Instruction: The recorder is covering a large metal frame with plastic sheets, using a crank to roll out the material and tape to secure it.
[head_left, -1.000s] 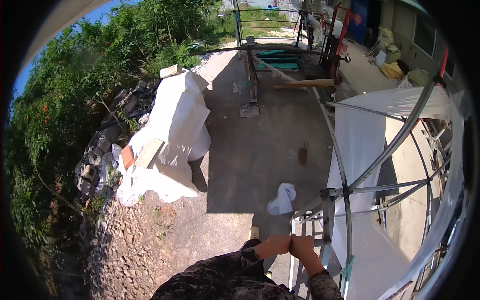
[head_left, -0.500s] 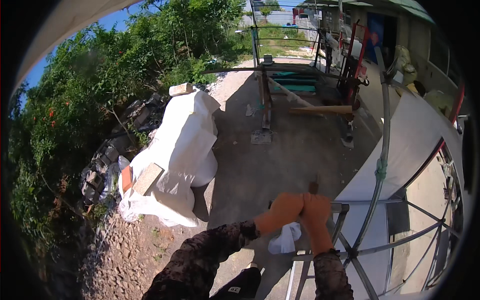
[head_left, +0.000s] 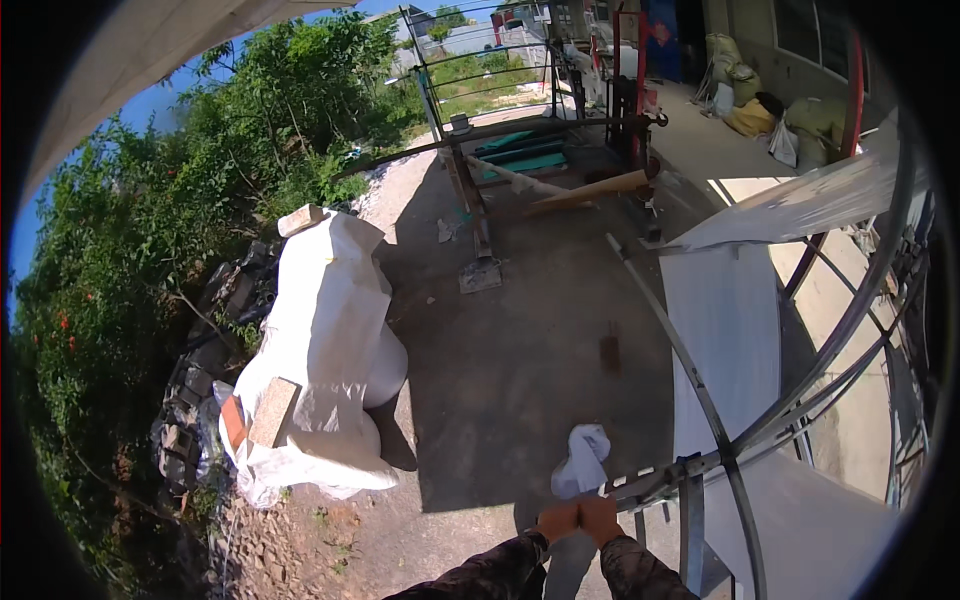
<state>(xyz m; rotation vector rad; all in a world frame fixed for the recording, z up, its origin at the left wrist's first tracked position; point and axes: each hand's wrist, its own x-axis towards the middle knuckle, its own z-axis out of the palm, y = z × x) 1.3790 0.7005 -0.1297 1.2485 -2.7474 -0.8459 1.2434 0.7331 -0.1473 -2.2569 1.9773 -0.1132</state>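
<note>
Just right of and beyond the fingers of the right hand [head_left: 600,520], a grey metal tube frame [head_left: 728,452] with translucent plastic sheeting [head_left: 722,330] along it. Directly left of those fingers and touching them, left hand [head_left: 558,521]; both seemingly curled inward, but cannot tell whether clenched on the near tube end or only against it. Likely stiff, awkward rather than fragile, fairly heavy as a whole, and smooth enough to turn in a loose hold; best grasped fully round a straight tube, away from crossing joints and sheeting, probably light, slick and easily torn. Hidden: palms and anything inside them. Cut off: outer tubes at far right of the fingers. Hard to make out: true joins among overlapping tubes.
</note>
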